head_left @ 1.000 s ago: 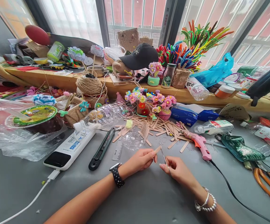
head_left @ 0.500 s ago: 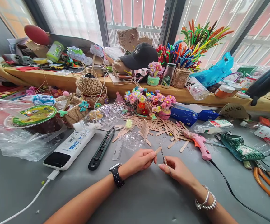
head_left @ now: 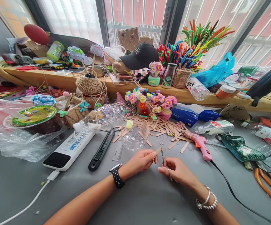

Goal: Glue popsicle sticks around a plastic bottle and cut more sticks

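Note:
Between the thumb and fingers of my left hand (head_left: pixel 143 161) is a wooden craft stick (head_left: pixel 158 151), its free end pointing up and right. My right hand (head_left: pixel 177 170) is closed around small metal scissors (head_left: pixel 164 159), whose blades reach the stick's end. Just beyond my hands stands a clear plastic cup piece (head_left: pixel 132 140) with joined craft sticks (head_left: pixel 145 130) upright at its edge. Behind it spreads a pile of loose craft sticks (head_left: pixel 159 124). A pink glue gun (head_left: pixel 201 145) lies to the right of my right hand.
Left of my hands lie a dark green utility knife (head_left: pixel 102 149), a clear ruler (head_left: pixel 117 150) and a white power bank (head_left: pixel 70 148) with a cable. A drink cup (head_left: pixel 34 117) stands at far left. Orange-handled pliers (head_left: pixel 270 184) lie at right. A wooden shelf (head_left: pixel 121 90) runs behind.
My right thumb and the scissors' handles have shifted very slightly left. The stick and my left hand stay almost in place.

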The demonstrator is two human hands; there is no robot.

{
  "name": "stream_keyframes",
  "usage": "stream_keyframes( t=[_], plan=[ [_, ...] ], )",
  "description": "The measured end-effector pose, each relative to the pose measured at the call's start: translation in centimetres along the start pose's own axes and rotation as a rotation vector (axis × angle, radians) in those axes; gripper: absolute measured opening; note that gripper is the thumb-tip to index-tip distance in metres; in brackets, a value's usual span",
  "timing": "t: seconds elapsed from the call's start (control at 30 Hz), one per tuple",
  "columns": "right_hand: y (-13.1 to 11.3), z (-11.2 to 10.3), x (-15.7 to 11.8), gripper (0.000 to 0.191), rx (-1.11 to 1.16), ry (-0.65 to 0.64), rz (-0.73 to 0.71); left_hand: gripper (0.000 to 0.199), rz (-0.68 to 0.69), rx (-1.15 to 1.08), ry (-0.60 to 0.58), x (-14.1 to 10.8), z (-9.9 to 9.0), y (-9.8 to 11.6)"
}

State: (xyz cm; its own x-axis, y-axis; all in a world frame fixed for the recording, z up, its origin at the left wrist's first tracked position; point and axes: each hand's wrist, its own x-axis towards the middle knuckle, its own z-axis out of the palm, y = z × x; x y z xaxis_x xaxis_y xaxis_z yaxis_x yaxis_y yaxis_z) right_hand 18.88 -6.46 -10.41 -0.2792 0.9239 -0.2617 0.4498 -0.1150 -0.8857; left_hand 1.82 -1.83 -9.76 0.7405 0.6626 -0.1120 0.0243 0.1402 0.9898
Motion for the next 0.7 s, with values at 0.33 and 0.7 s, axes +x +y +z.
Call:
stream_keyframes(
  t=[0.33,0.7],
  plan=[
    [-0.15,-0.01,-0.13,0.037,0.037,-0.008,0.012,0.033,0.016,-0.003,0.005,0.04,0.05,-0.07],
    [-0.33,0.33,-0.14,0.040,0.017,0.066,-0.004,0.034,0.002,0.006,0.014,0.06,0.12,-0.01]
  ],
)
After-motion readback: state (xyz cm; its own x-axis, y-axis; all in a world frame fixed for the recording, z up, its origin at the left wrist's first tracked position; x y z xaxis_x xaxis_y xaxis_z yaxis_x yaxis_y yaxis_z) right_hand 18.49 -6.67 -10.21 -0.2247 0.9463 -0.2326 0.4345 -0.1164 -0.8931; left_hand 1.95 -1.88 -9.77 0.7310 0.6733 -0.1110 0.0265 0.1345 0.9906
